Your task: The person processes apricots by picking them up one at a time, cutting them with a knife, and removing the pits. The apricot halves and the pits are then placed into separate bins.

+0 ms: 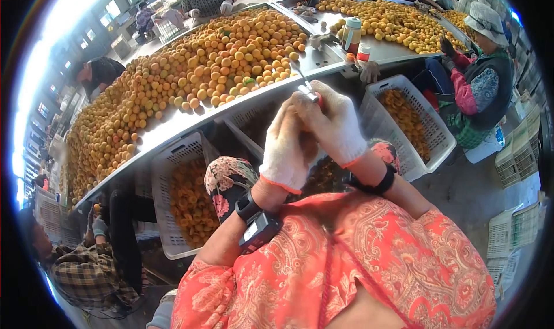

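My left hand (282, 151) and my right hand (337, 126), both in white work gloves with orange cuffs, are raised together over my lap, just before the table's near edge. The fingers of my right hand close around a small knife (310, 93) with a bit of red by its grip; its metal part points up and away toward the table. My left hand is curled against the right one, and whatever lies between the palms is hidden. Beyond them, a large heap of whole apricots (231, 52) covers the metal table (164, 134).
Crates of opened apricots stand on both sides, a left crate (173, 249) and a right crate (435, 166). A flask (351, 36) and a small red-and-white bottle (363, 52) stand on the table. Co-workers sit at left, right and far side. Stacked crates (516, 150) line the right.
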